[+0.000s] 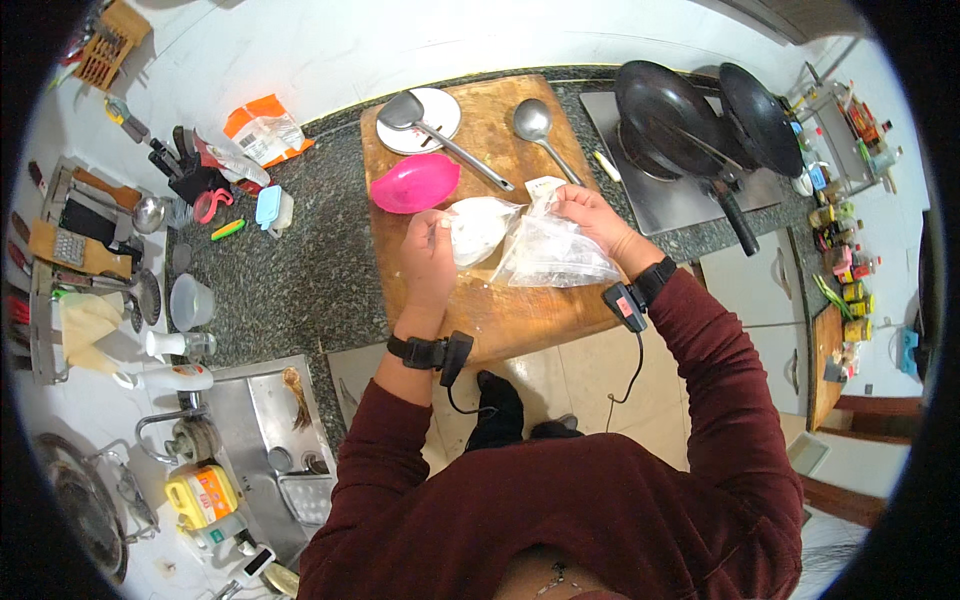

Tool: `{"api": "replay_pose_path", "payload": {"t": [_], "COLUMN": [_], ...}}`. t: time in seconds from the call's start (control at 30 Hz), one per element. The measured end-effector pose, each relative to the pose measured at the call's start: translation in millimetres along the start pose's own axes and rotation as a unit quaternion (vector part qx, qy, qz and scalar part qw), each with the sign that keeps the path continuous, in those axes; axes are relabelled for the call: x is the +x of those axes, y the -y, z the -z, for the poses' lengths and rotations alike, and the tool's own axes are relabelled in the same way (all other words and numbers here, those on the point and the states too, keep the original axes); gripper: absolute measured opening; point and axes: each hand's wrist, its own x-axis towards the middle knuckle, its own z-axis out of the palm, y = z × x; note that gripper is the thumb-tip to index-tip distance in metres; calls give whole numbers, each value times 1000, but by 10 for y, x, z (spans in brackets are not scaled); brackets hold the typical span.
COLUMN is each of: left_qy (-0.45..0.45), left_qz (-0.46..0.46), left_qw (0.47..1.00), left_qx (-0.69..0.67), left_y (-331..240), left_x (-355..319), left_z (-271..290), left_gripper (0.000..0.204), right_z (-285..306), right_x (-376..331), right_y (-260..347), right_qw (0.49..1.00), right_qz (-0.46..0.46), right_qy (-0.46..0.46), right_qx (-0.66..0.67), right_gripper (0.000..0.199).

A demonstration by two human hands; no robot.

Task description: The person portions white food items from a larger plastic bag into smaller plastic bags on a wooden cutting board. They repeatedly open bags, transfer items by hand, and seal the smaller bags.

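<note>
Both my hands are over a wooden cutting board (485, 325). The fingers of my left hand (432, 245) pinch the edge of a clear plastic bag (482, 228) with white contents bunched in it. My right hand (592, 222) is closed on crumpled clear plastic (555, 255), which has a pale label near the fingers. Whether the two parts are one bag or two, I cannot tell. Just beyond my left hand lies a pink bowl (415, 183). A spatula (450, 142) rests across a white plate (437, 105), and a ladle (535, 122) lies further right.
To the right a black wok (672, 112) stands on the stove (670, 215), its handle pointing toward me. A sink (265, 410) is at the lower left. Knives in a block (195, 180), a lidded container (275, 208) and an orange-white packet (268, 132) line the left counter.
</note>
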Motion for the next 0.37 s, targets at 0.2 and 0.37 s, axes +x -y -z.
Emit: {"api": "replay_pose_path", "payload": {"t": [0.2,0.37], "left_qy": [73,163], "left_qz": [-69,-150], "left_qw": [987,968], "left_qx": [126,115], "left_y": [-465,-863], "left_x": [-406,-887], "left_z": [-354,-1047], "left_gripper": [9,10], "right_z": [152,314], "right_x": [-973,-2021], "right_y": [-22,67], "right_qw": [988,942], "right_qz": [106,147], "right_qy": [-95,-169], "right_qx": [-57,-251], "right_gripper": [1,13]}}
